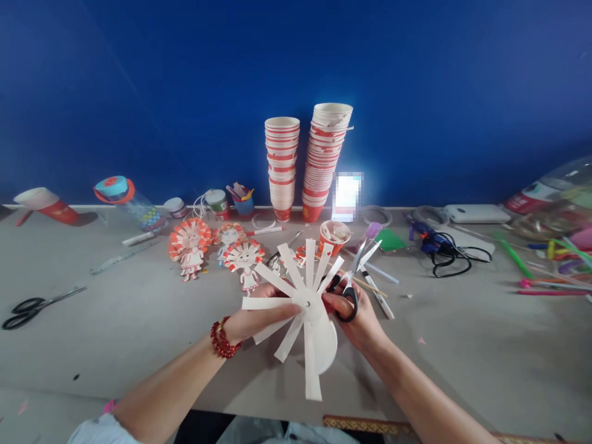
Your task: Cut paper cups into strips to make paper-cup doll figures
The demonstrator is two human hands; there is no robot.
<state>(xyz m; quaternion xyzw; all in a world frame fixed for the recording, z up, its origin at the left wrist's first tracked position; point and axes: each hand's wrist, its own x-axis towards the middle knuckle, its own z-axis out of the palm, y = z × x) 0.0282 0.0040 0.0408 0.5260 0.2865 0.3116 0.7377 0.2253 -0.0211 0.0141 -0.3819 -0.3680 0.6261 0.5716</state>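
Note:
A white paper cup cut into flared strips (308,303) spreads out like a wheel in front of me, its round base in the middle with a small dark mark. My left hand (266,313) pinches it from the left, thumb lying on the round base. My right hand (358,314) grips its right edge and also carries black-handled scissors (350,296), fingers at the loops. The scissor blades point up and away, spread apart and clear of the paper. Below the wheel hangs a rounded white flap (327,348); whether it joins the strips I cannot tell.
Two tall stacks of paper cups (282,166) (326,160) stand by the blue wall. Paper dolls (190,246) lie left of centre. Another pair of scissors (34,308) is at far left. A glue gun (432,237) with its cord, pens (377,296) and straws (513,256) lie right.

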